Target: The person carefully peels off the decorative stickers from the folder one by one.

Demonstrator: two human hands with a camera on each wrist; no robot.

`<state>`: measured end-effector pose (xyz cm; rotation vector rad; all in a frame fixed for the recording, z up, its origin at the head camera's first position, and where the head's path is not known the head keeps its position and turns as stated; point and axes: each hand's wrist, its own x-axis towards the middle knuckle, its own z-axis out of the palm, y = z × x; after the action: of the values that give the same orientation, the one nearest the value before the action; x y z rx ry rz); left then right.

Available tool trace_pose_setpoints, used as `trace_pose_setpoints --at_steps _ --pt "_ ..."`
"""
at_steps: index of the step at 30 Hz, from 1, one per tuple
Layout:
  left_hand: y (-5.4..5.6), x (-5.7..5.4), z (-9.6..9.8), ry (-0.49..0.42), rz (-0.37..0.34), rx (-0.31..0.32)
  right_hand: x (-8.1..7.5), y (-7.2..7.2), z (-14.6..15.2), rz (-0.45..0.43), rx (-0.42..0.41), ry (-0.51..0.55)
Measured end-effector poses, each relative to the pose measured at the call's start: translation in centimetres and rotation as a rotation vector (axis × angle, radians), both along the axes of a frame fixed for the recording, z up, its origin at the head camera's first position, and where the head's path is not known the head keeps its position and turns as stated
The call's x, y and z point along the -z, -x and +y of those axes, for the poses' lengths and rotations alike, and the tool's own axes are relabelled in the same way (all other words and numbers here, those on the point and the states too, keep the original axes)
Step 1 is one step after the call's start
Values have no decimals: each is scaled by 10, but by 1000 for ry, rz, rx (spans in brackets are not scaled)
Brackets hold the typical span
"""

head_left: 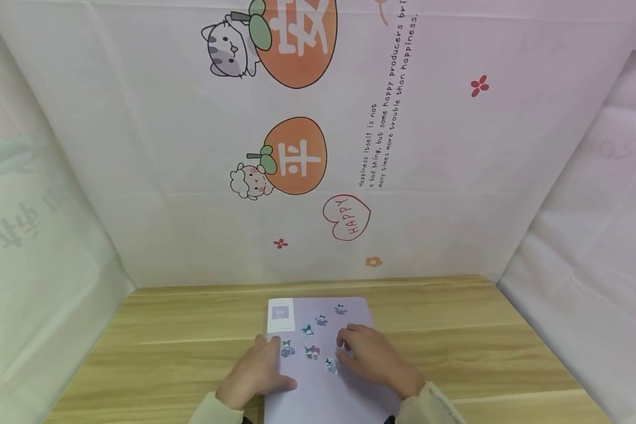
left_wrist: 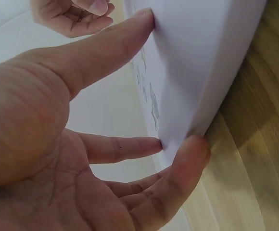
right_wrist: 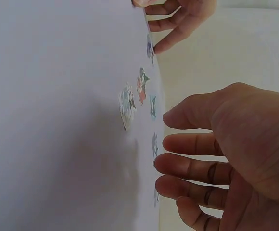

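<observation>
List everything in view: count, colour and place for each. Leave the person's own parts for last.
booklet: one, pale purple, on the table
stickers: six visible, multicoloured, on the booklet
label: one, white with a purple square, booklet's far left corner
table: one, light wood, under the booklet
cloth: number of pieces unclear, white, behind and beside the table
printed fruits: two, orange, on the cloth
printed cat: one, grey and white, beside the upper fruit
printed sheep: one, mostly white, beside the lower fruit
printed heart: one, red outline, below the fruits
sleeves: two, cream, at the wrists
left hand: one, booklet's left edge
right hand: one, booklet's right side
</observation>
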<state>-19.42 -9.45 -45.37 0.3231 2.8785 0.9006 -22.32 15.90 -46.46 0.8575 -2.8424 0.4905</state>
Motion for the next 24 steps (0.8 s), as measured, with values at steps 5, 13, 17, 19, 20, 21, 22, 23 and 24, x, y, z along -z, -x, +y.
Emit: trace_pose_setpoints --at_steps 5,13,17,19,20,21,22,23,24 --pt "2 0 0 85 37 -6 1 0 -7 -33 -3 15" --pt "8 0 -10 228 106 70 2 1 -16 -56 -7 10" --pt "10 1 -19 261 139 139 2 2 -22 -16 -26 2" --pt "11 2 -23 255 138 160 2 2 -25 4 -38 2" --pt "11 2 -25 246 136 166 2 3 -26 9 -43 4" --pt "11 2 -27 234 131 173 2 3 -28 14 -47 6" --pt "11 2 -28 224 126 177 3 3 -29 13 -51 5" --pt "11 3 -29 214 120 181 3 2 -31 11 -54 4" --pt "11 3 -30 205 115 185 3 2 -33 9 -56 2"
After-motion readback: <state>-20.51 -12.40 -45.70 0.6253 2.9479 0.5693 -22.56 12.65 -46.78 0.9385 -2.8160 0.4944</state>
